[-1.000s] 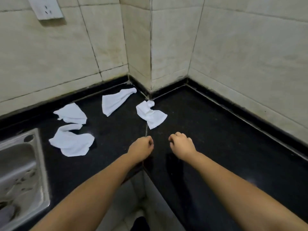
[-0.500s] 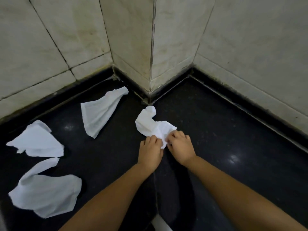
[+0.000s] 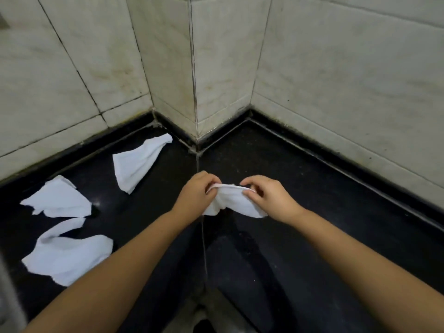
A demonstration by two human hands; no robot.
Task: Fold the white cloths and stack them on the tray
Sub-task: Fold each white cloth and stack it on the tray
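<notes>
Both of my hands pinch the top edge of one small white cloth (image 3: 234,200), which hangs between them just above the black counter (image 3: 300,212). My left hand (image 3: 198,194) grips its left end and my right hand (image 3: 266,197) its right end. Three more crumpled white cloths lie on the counter to the left: one near the wall corner (image 3: 139,164), one at the far left (image 3: 57,200), one nearest me (image 3: 67,255). No tray is in view.
Tiled walls (image 3: 216,68) close the counter at the back, with a jutting corner at the middle. A strip of the steel sink's edge (image 3: 7,296) shows at the lower left. The counter's front edge has a notch near the bottom centre (image 3: 204,316).
My hands reached forward from the counter's front, took hold of the middle cloth and lifted it off the counter. The camera moved closer and lower, so the sink slid out of view.
</notes>
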